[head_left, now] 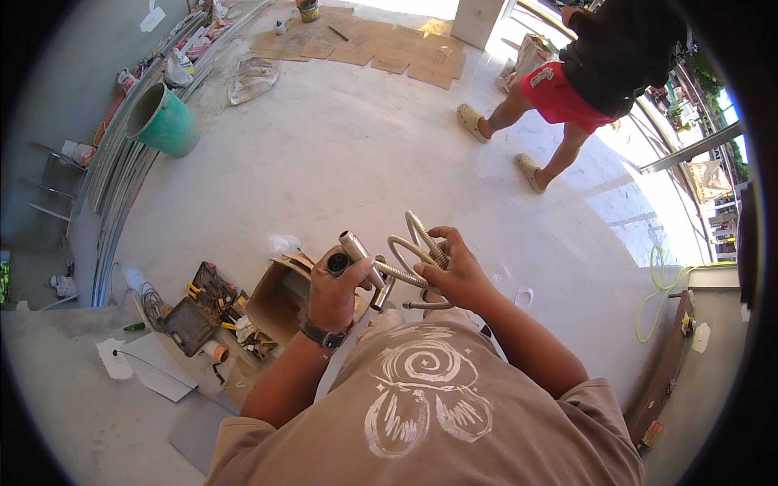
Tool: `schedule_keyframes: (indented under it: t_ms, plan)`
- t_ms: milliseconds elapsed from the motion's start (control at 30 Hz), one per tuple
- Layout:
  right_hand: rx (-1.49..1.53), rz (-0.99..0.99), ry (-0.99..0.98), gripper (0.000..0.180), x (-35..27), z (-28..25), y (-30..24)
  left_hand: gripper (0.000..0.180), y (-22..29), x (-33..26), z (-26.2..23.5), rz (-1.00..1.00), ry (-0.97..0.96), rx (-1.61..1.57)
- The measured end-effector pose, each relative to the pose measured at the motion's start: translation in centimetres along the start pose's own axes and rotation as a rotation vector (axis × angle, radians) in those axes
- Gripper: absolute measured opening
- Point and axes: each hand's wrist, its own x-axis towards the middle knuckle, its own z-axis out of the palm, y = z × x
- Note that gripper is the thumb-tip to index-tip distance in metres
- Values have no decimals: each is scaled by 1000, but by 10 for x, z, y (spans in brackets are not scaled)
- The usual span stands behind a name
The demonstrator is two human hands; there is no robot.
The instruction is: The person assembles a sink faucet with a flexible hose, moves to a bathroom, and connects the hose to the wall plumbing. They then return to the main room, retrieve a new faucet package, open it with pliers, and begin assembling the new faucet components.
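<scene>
My left hand [328,298] is closed around shiny metal tubular fittings [356,251]. One tube points up and away, and a dark round end shows beside my thumb. Below my fingers a shorter tube end sticks out; I cannot tell exactly what the fittings belong to. My right hand [460,274] grips a flexible metal hose [401,275], bent into several loops between the two hands. One hose end hangs under my right hand, and the other side runs toward the fittings. Both hands are in front of my shirt, above the floor.
An open cardboard box [266,301] stands by my left forearm, next to an open tool case [188,326]. Farther left are a green bucket [174,125] and long metal strips. Flattened cardboard [365,40] lies ahead. A person [624,57] stands at the far right, near a yellow-green hose [648,300].
</scene>
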Motion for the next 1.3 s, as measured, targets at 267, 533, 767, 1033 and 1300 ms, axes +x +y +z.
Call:
schedule_keyframes:
  t_ms: [267,533,767,1033,1300]
  plan:
    - [-151,-354,-560,36,100,-49,-20,11,8,97,33,26,317,-41]
    - [235,59,-558,38,224,-94,-52,18,34,155,60,-11,234,557]
    - [170,43,-643,33,310,-94,-93,27,46,179,31,-35,322,-231]
    - [593,273,-788,25,367,-9,-186,19,72,253,-10,125,183,-186]
    - [686,249,-612,37,409,85,-235,28,128,248,-104,370,291,132]
